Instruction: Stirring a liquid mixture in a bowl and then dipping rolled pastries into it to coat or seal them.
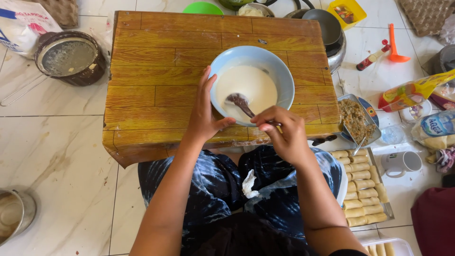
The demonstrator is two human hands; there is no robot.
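Observation:
A light blue bowl (279,71) of white batter stands on a low wooden table (156,71). My left hand (203,111) rests flat against the bowl's left rim, fingers spread. My right hand (283,132) grips the handle of a spoon (239,101) whose head sits in the batter at the near side of the bowl.
A tray (389,208) of rolled pastries lies on the floor at my right, beside a dish of filling (355,118), a white mug (400,163) and food packets (412,92). A sieve (68,57) sits far left, a metal pot (16,213) near left, cookware (327,28) behind the table.

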